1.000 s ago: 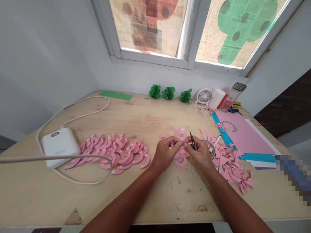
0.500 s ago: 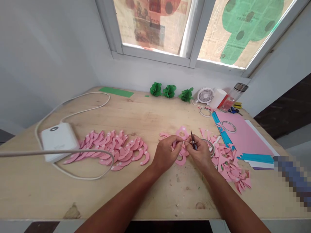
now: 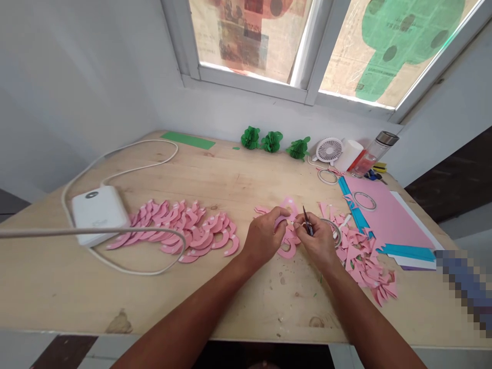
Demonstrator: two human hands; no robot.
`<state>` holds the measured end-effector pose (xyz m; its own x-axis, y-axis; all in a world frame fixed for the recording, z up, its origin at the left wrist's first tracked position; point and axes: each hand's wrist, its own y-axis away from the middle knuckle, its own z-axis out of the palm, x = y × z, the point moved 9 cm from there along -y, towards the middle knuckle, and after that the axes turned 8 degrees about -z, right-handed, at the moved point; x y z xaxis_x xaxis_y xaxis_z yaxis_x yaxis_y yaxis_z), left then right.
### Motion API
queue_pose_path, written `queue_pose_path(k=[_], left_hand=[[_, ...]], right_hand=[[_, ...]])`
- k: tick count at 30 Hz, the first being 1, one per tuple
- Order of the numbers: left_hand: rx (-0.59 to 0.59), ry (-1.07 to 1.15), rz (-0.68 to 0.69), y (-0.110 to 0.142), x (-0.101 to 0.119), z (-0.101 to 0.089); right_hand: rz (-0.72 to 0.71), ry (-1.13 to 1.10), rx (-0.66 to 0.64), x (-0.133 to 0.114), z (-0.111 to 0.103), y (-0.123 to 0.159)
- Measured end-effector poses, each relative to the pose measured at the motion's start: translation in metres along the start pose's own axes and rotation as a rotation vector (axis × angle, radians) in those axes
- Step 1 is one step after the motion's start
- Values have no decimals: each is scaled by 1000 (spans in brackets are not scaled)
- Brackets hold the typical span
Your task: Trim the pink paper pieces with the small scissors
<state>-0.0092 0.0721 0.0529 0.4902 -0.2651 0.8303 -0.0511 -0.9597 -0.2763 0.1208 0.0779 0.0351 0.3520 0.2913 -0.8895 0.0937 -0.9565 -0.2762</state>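
My right hand is closed around a small pair of scissors, their dark blades pointing up and away from me. Its thumb and forefinger meet over the pink paper; whether they also pinch a tiny bit of tape is too small to tell. My left hand hovers just left of it, thumb and forefinger curved and apart, with nothing visible between them. Below and between both hands lie curved pink paper cutouts, partly hidden by the fingers. Beside my right hand, a roll of tape is partly covered.
Overlapping pink paper curves spread on the left beside a white power bank with a looping cable. Pink scraps and pink sheets lie right. Green paper ornaments, a small fan and a bottle line the back.
My left thumb and forefinger have parted and drawn slightly away from my right fingertips. My right hand keeps the scissors in nearly the same place. The camera view has shifted slightly.
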Motion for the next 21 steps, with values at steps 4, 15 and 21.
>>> queue_pose_path(k=[4,15,21], left_hand=[[4,42,-29,1,-2,0],[-108,711,-360,-2,-29,25],[-168,749,-406,1,-31,30]], right_hand=[[21,29,6,0,-1,0],[133,-124,175,13,-9,3],[133,-161,114,12,0,4]])
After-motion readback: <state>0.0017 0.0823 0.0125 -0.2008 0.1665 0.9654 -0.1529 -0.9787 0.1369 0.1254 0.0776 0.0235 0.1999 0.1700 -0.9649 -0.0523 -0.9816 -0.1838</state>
